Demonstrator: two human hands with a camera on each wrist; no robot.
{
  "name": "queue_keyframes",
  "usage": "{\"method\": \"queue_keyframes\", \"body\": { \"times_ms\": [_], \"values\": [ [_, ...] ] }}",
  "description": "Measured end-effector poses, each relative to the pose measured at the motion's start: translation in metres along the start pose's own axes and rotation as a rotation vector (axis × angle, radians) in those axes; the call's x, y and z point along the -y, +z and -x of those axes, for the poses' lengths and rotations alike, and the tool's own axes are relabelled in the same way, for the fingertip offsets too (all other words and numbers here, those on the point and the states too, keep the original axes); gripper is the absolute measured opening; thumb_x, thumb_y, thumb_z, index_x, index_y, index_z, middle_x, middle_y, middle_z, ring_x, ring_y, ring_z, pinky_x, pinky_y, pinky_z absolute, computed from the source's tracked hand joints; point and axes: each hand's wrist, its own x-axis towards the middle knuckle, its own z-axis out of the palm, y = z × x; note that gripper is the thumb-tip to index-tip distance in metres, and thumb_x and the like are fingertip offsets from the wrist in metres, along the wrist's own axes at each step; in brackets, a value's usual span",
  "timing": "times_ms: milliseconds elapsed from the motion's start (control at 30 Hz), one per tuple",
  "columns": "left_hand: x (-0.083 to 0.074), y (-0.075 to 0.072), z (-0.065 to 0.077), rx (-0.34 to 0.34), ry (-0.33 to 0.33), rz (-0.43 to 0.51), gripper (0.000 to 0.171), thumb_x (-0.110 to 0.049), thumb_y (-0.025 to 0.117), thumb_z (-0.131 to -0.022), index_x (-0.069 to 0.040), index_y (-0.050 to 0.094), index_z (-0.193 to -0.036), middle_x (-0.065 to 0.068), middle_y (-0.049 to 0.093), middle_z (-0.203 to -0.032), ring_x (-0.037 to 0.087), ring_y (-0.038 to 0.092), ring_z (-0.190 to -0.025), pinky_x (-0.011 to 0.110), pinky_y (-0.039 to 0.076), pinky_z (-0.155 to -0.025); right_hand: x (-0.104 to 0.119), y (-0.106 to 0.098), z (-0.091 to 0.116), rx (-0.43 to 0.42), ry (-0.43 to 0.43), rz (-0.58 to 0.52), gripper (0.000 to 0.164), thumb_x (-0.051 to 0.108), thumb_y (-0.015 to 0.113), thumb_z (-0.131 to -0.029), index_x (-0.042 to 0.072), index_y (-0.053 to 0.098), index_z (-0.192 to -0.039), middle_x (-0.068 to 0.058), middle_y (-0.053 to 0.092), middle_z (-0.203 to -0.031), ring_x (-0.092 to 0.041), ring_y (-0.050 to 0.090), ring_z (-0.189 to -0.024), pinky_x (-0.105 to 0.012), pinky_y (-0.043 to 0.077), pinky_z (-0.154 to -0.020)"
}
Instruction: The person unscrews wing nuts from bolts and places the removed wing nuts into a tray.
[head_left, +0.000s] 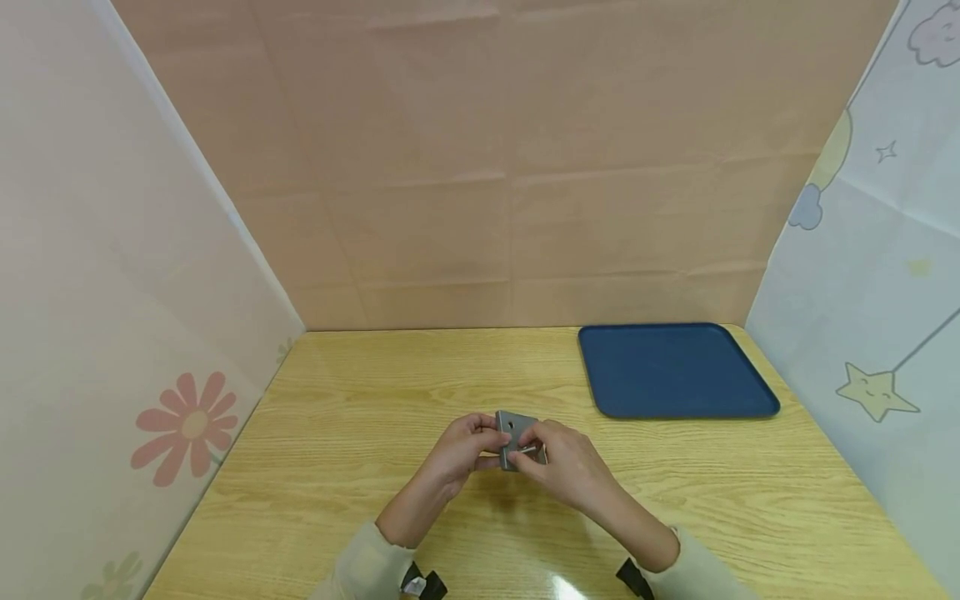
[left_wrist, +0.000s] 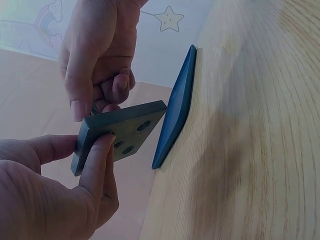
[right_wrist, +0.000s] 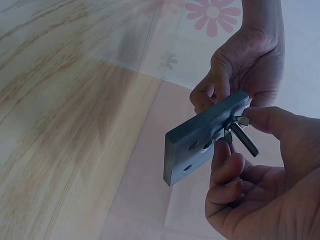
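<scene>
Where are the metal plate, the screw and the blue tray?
metal plate [right_wrist: 200,140]: right wrist view, on its flat face near the holes.
screw [right_wrist: 244,140]: right wrist view, on its threaded shaft.
blue tray [head_left: 675,371]: head view, on its bare flat middle.

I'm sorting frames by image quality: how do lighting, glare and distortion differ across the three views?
Head view: evenly lit, wide-angle bending of the walls, a glare patch on the table near the bottom edge. Left wrist view: dim and bluish, the metal plate sharp, the tray seen edge-on. Right wrist view: also dim, the bolt clear, the flower backdrop soft.
</scene>
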Motion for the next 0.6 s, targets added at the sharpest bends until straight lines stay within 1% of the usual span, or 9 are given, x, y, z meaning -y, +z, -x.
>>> {"method": "queue_keyframes", "body": {
  "times_ms": [167, 267, 433, 600],
  "values": [
    [0.0007, -0.0013, -0.0012, -0.005, 0.000, 0.001, 0.031, -0.007, 0.067, -0.094, 0.010, 0.057, -0.118, 0.014, 0.062, -0.105, 0.018, 0.067, -0.089, 0.032, 0.061, -0.080, 0.0011, -0.0015, -0.0014, 0.030, 0.010, -0.009, 0.017, 0.027, 0.080, -0.087, 0.016, 0.071, -0.097, 0.007, 0.064, -0.090, -0.005, 0.048, -0.067, -0.022, 0.042, -0.056],
    [0.0014, -0.0022, -0.0017, -0.005, 0.003, 0.004, 0.031, -0.007, 0.067, -0.094, 0.010, 0.057, -0.118, 0.014, 0.062, -0.105, 0.018, 0.068, -0.088, 0.032, 0.061, -0.080, 0.0016, -0.0023, -0.0019, 0.049, 0.000, -0.019, 0.018, 0.024, 0.081, -0.087, 0.017, 0.071, -0.100, 0.007, 0.063, -0.091, -0.006, 0.050, -0.069, -0.022, 0.043, -0.058],
    [0.0018, -0.0035, -0.0014, 0.002, 0.006, 0.008, 0.031, -0.007, 0.067, -0.094, 0.011, 0.057, -0.118, 0.015, 0.063, -0.106, 0.017, 0.069, -0.087, 0.031, 0.061, -0.079, 0.0021, -0.0039, -0.0016, 0.075, -0.027, -0.031, 0.020, 0.018, 0.080, -0.088, 0.019, 0.069, -0.104, 0.008, 0.059, -0.089, -0.006, 0.047, -0.068, -0.023, 0.041, -0.058],
    [0.0017, -0.0036, -0.0001, 0.008, 0.003, 0.004, 0.031, -0.008, 0.065, -0.096, 0.012, 0.056, -0.118, 0.016, 0.063, -0.108, 0.016, 0.069, -0.088, 0.030, 0.061, -0.078, 0.0026, -0.0038, -0.0009, 0.082, -0.050, -0.042, 0.024, 0.012, 0.080, -0.087, 0.021, 0.068, -0.105, 0.009, 0.056, -0.089, -0.004, 0.045, -0.067, -0.022, 0.041, -0.057]
  ]
}}
